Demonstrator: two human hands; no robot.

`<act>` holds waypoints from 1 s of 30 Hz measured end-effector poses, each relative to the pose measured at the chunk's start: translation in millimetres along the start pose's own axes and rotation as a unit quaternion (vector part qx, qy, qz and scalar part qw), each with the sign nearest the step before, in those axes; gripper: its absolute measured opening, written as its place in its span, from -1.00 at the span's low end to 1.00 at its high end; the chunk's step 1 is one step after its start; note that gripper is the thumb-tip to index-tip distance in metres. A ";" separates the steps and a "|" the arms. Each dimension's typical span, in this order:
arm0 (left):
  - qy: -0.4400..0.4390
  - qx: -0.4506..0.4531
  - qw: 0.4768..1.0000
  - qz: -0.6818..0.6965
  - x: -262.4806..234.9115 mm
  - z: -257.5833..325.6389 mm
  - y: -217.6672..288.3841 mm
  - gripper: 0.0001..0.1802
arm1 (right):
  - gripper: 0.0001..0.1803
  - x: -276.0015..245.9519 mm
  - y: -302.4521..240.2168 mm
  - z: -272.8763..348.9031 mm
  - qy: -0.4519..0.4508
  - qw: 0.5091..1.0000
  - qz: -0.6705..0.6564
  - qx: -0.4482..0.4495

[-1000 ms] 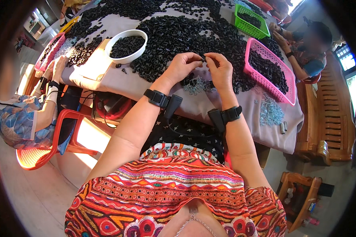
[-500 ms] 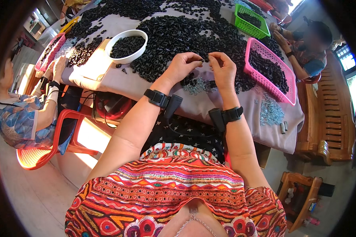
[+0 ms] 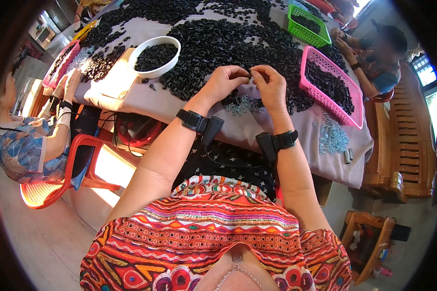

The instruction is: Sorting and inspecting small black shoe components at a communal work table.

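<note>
My left hand (image 3: 224, 81) and my right hand (image 3: 271, 87) meet fingertip to fingertip above the table. Between the left thumb and forefinger is a small black piece, mostly covered by the fingers. The right hand's fingers are pinched against it, and whatever they grip is too small to make out. Beyond the hands spreads a wide heap of small black pieces (image 3: 213, 43). Just below them lies a little pile of clear, bluish small parts (image 3: 243, 105) on the grey cloth.
A white round bowl (image 3: 176, 62) of black pieces stands left on a board (image 3: 112, 85). To the right are a pink basket (image 3: 325, 102) and a green basket (image 3: 308, 39). More clear parts (image 3: 334, 138) lie near the table's right edge. Co-workers sit at both sides.
My right hand has shifted slightly left, and its fingertips now touch those of my left hand. The left hand has barely moved.
</note>
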State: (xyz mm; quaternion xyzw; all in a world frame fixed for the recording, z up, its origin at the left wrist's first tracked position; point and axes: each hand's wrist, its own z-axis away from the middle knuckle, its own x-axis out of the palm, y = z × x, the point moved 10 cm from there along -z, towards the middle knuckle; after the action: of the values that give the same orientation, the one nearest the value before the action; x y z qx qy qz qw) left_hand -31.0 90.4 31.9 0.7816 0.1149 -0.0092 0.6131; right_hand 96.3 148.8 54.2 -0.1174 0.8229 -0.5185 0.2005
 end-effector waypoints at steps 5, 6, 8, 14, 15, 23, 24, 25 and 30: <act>0.020 -0.048 0.998 0.031 -3.8 0.0 -5.5 -0.78 | -0.89 -14.3 -4.9 -0.7 0.051 0.998 -0.018 -0.013; 0.021 -0.048 0.998 0.031 -4.3 0.7 -6.0 -0.78 | -0.89 -12.9 -4.6 -0.2 0.051 0.998 -0.018 -0.014; -0.001 -0.022 1.000 0.011 -0.1 0.8 -1.9 -0.78 | -0.88 0.3 -3.8 1.0 -0.002 1.000 0.027 -0.016; 0.024 -0.030 0.999 0.030 -4.0 0.3 -4.5 -0.78 | -0.88 -13.0 -7.2 -1.0 0.054 0.998 -0.005 -0.032; 0.023 -0.029 0.999 0.030 -4.0 0.3 -5.5 -0.78 | -0.88 -13.3 -6.7 -0.1 0.054 0.998 -0.005 -0.032; 0.013 -0.036 0.999 0.008 -3.6 -0.2 -3.2 -0.78 | -0.90 -8.6 -8.8 0.9 0.040 0.999 0.003 -0.034; 0.013 -0.037 0.999 0.008 -3.6 0.5 -3.7 -0.78 | -0.89 -9.7 -9.1 0.9 0.048 0.998 -0.019 -0.035; 0.011 -0.033 0.999 0.017 -2.6 1.0 -3.5 -0.78 | -0.89 -9.9 -8.9 1.2 0.048 0.998 -0.019 -0.035; -0.005 -0.018 1.000 0.010 -0.7 -0.2 -3.3 -0.77 | -0.87 -0.5 -1.6 1.1 -0.008 1.000 -0.007 -0.003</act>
State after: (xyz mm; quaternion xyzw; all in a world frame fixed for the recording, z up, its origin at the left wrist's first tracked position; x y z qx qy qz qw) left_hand -32.3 91.2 29.0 0.7715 0.1042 -0.0052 0.6276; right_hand 97.3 147.4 55.3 -0.1278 0.8220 -0.5166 0.2028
